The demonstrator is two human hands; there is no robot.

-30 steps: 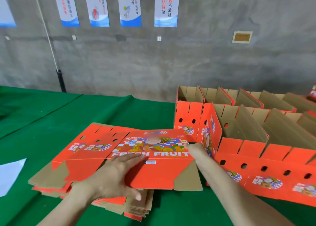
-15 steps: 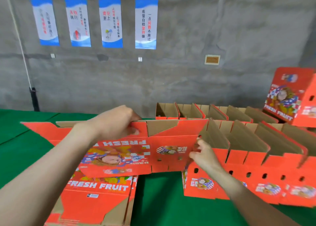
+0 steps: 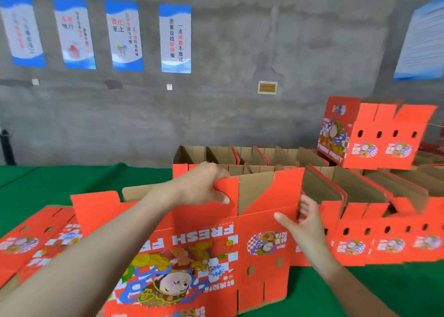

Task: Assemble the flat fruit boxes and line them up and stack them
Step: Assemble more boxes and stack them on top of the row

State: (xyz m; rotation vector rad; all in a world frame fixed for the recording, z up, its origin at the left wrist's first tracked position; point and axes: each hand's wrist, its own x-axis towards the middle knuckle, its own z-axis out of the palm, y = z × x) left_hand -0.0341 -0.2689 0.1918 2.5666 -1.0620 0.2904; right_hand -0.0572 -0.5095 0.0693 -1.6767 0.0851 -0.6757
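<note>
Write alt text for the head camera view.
A person holds a red fruit box, printing upside down, above a green table: the left hand grips a top flap, the right hand pinches its right edge. Rows of assembled boxes stand to the right.

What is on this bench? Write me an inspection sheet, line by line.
Surface: green cloth-covered table.
Job's things: red printed cardboard fruit box held upright, print upside down; pile of flat red boxes at left; rows of assembled open-topped red boxes at right, with another red box stacked on top.
Clutter: nothing seen.
Hands: left hand grips the held box's top flap; fingers of the right hand pinch its right edge.
Cables: nothing seen.
Surroundings: grey concrete wall with four blue-and-white posters and a small framed plaque.
</note>
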